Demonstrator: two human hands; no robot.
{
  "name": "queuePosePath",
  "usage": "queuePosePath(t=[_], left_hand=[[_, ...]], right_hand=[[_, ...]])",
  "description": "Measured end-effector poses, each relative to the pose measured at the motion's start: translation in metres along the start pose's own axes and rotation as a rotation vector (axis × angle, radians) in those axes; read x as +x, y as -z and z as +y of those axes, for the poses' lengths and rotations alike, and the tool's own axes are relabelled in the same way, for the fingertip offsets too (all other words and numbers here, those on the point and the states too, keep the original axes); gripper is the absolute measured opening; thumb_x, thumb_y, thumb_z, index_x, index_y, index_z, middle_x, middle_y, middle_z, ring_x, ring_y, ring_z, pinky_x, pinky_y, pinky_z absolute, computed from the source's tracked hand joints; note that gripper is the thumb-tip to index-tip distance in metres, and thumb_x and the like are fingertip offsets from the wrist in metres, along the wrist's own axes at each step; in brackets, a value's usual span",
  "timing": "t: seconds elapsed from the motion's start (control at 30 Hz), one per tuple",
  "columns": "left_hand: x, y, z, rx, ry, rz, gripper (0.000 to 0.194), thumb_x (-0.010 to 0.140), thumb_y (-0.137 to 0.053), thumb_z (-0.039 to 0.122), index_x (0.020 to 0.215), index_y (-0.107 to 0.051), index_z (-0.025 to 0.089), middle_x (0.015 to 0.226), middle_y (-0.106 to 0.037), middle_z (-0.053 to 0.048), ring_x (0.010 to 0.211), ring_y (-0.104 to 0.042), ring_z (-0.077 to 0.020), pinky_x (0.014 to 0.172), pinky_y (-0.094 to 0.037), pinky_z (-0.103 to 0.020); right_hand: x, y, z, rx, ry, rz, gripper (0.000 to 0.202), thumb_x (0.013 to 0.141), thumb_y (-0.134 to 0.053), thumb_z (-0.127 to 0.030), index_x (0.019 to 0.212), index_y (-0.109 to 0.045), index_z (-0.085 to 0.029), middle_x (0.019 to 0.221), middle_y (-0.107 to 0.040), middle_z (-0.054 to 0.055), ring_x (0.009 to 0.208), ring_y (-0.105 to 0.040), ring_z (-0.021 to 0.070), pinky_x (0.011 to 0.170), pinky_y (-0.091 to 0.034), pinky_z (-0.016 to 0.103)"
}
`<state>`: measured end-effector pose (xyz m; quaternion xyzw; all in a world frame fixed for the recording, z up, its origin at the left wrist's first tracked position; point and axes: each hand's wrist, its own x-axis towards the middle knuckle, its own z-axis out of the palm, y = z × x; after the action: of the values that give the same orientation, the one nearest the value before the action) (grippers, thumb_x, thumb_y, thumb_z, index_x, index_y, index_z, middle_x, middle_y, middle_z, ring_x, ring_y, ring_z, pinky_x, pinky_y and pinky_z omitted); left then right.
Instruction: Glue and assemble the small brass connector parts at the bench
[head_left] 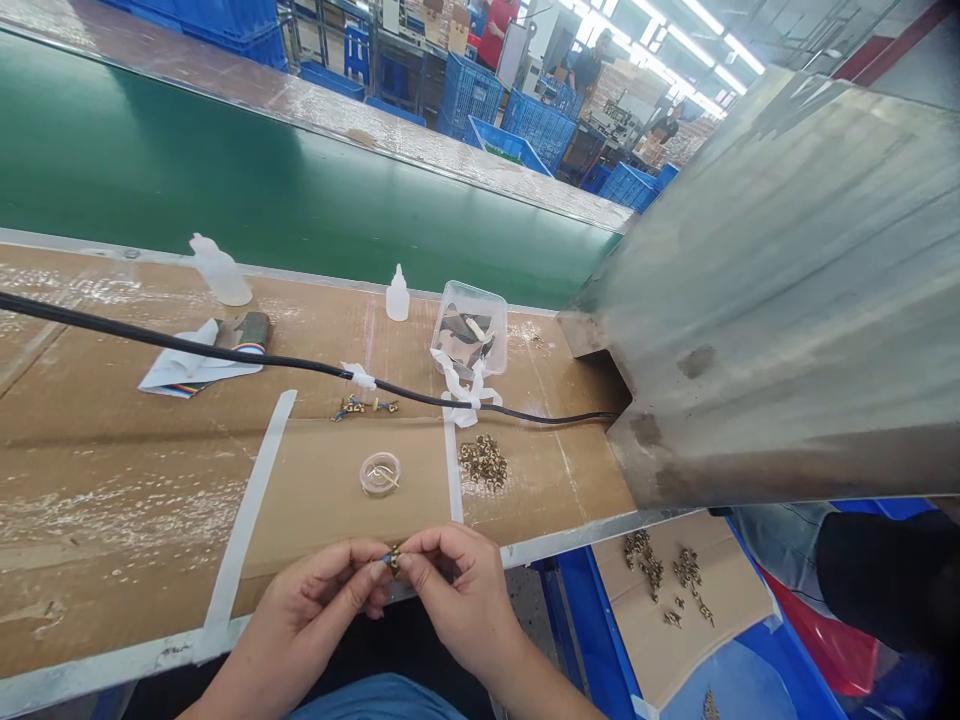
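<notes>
Above the table's front edge, my left hand point(322, 610) and my right hand point(465, 595) meet fingertip to fingertip. Both are closed in a pinch on one small brass-coloured part with a bit of blue point(393, 560); the fingers cover much of it, so its exact kind is unclear. Just beyond them, a small round clear dish point(380, 474) holds a thin stick. A heap of tiny brass-coloured parts point(484, 462) lies to its right, past a strip of white tape point(453, 455). Several blue-and-brass parts point(351, 407) lie behind the dish.
A black cable point(315, 364) crosses the cardboard-covered table. Behind it stand two squeeze bottles point(398, 297) and a clear tub point(497, 320), before a green conveyor belt point(360, 200). A metal housing point(787, 300) rises at right, above cardboard point(637, 640) bearing more parts and a person's sleeve point(885, 570).
</notes>
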<state>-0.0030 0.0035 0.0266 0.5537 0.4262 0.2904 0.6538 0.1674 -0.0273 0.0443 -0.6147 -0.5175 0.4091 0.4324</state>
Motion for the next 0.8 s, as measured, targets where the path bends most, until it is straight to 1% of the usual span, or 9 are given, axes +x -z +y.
queuePosePath(t=[0.13, 0.23, 0.33, 0.4, 0.47, 0.53, 0.6, 0.7, 0.8], left_hand=[[0.000, -0.002, 0.000, -0.026, 0.017, 0.009, 0.022, 0.090, -0.057, 0.038, 0.090, -0.068, 0.020, 0.071, -0.067, -0.001, 0.066, -0.064, -0.0173, 0.063, -0.055, -0.025], [0.001, 0.000, 0.003, -0.040, 0.047, 0.016, 0.025, 0.089, -0.057, 0.042, 0.090, -0.069, 0.019, 0.070, -0.067, -0.001, 0.065, -0.065, -0.0175, 0.062, -0.056, -0.026], [0.006, 0.015, 0.008, 0.019, 0.058, 0.121, 0.030, 0.083, -0.062, 0.046, 0.092, -0.069, 0.018, 0.068, -0.069, -0.002, 0.064, -0.066, -0.0189, 0.062, -0.058, -0.028], [0.015, 0.032, 0.012, 0.109, 0.037, 0.235, 0.033, 0.078, -0.066, 0.048, 0.091, -0.070, 0.018, 0.067, -0.070, -0.002, 0.062, -0.067, -0.0200, 0.061, -0.058, -0.029], [0.028, 0.053, 0.016, 0.264, 0.004, 0.334, 0.036, 0.076, -0.067, 0.049, 0.094, -0.071, 0.018, 0.070, -0.073, -0.002, 0.066, -0.068, -0.0211, 0.064, -0.057, -0.028], [0.043, 0.072, 0.022, 0.414, -0.021, 0.376, 0.040, 0.076, -0.064, 0.050, 0.097, -0.071, 0.016, 0.075, -0.075, -0.002, 0.070, -0.068, -0.0209, 0.066, -0.056, -0.027], [0.058, 0.085, 0.028, 0.553, 0.024, 0.373, 0.043, 0.078, -0.060, 0.049, 0.102, -0.071, 0.015, 0.075, -0.075, 0.001, 0.070, -0.068, -0.0187, 0.064, -0.053, -0.023], [0.076, 0.090, 0.040, 0.657, 0.037, 0.417, 0.041, 0.079, -0.058, 0.048, 0.099, -0.072, 0.014, 0.057, -0.068, 0.008, 0.058, -0.063, -0.0153, 0.055, -0.045, -0.018], [0.087, 0.086, 0.050, 0.880, 0.056, 0.418, 0.039, 0.083, -0.051, 0.045, 0.104, -0.071, 0.020, 0.051, -0.062, 0.013, 0.060, -0.065, -0.0151, 0.056, -0.041, -0.016]], right_hand=[[0.000, -0.001, 0.000, 0.005, -0.002, 0.005, 0.012, 0.082, -0.063, -0.020, 0.078, -0.074, -0.018, 0.073, -0.071, 0.003, 0.068, -0.064, 0.0153, 0.063, -0.049, 0.023], [-0.001, 0.001, 0.002, 0.026, 0.019, -0.016, 0.011, 0.083, -0.064, -0.022, 0.083, -0.074, -0.019, 0.078, -0.072, 0.004, 0.072, -0.066, 0.0163, 0.066, -0.051, 0.024], [0.000, 0.008, 0.007, 0.000, 0.057, -0.008, 0.011, 0.083, -0.064, -0.022, 0.088, -0.074, -0.019, 0.084, -0.071, 0.005, 0.075, -0.066, 0.0167, 0.067, -0.052, 0.025], [0.002, 0.016, 0.010, -0.030, 0.073, 0.031, 0.012, 0.084, -0.062, -0.022, 0.088, -0.073, -0.019, 0.083, -0.070, 0.005, 0.073, -0.066, 0.0164, 0.065, -0.052, 0.025], [0.005, 0.026, 0.013, -0.057, 0.080, 0.075, 0.012, 0.085, -0.061, -0.023, 0.087, -0.072, -0.018, 0.081, -0.069, 0.006, 0.071, -0.065, 0.0165, 0.064, -0.052, 0.025], [0.007, 0.035, 0.016, -0.091, 0.078, 0.117, 0.013, 0.086, -0.060, -0.025, 0.086, -0.071, -0.018, 0.081, -0.069, 0.006, 0.073, -0.065, 0.0172, 0.064, -0.052, 0.025], [0.008, 0.044, 0.019, -0.121, 0.071, 0.150, 0.015, 0.088, -0.059, -0.027, 0.086, -0.071, -0.018, 0.081, -0.069, 0.006, 0.075, -0.065, 0.0177, 0.066, -0.052, 0.026], [0.008, 0.054, 0.027, -0.130, 0.041, 0.203, 0.016, 0.089, -0.058, -0.029, 0.088, -0.070, -0.018, 0.082, -0.069, 0.005, 0.075, -0.065, 0.0171, 0.066, -0.052, 0.025], [0.008, 0.060, 0.037, -0.127, 0.003, 0.257, 0.019, 0.089, -0.058, -0.032, 0.089, -0.070, -0.018, 0.082, -0.069, 0.006, 0.074, -0.064, 0.0172, 0.066, -0.052, 0.025]])
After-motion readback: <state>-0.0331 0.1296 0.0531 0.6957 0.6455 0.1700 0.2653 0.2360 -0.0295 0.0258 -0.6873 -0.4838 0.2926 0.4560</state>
